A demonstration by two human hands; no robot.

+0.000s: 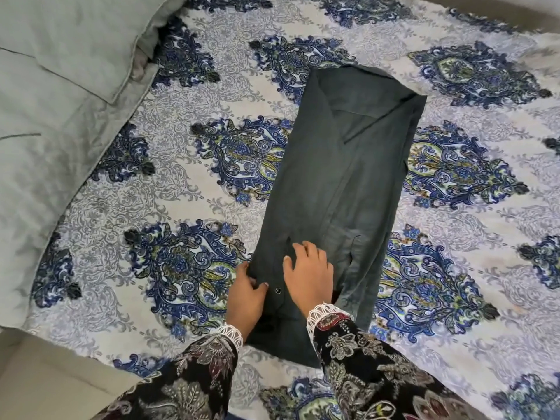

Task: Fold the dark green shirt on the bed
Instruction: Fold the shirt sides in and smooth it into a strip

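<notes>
Over on the far left, pale green pillows (60, 71) are stacked at the head of the bed (188, 95), its sheet printed in blue paisley. Moving in, the left hand (247, 294) comes out of a dark floral sleeve (194, 380) with a white lace cuff, fingers curled over the left edge of the dark green shirt (339, 183), pinching the fabric right beside a small snap button (277, 289). Just next to it, the right hand (307, 272) lies flat on the cloth, palm down, fingers spread and pointing away up the garment, pressing it into the bed. The shirt itself lies mid-bed as a long narrow strip, sides folded inward, collar end far from the person, hem near the wrists. At the right, more patterned sheet.
</notes>
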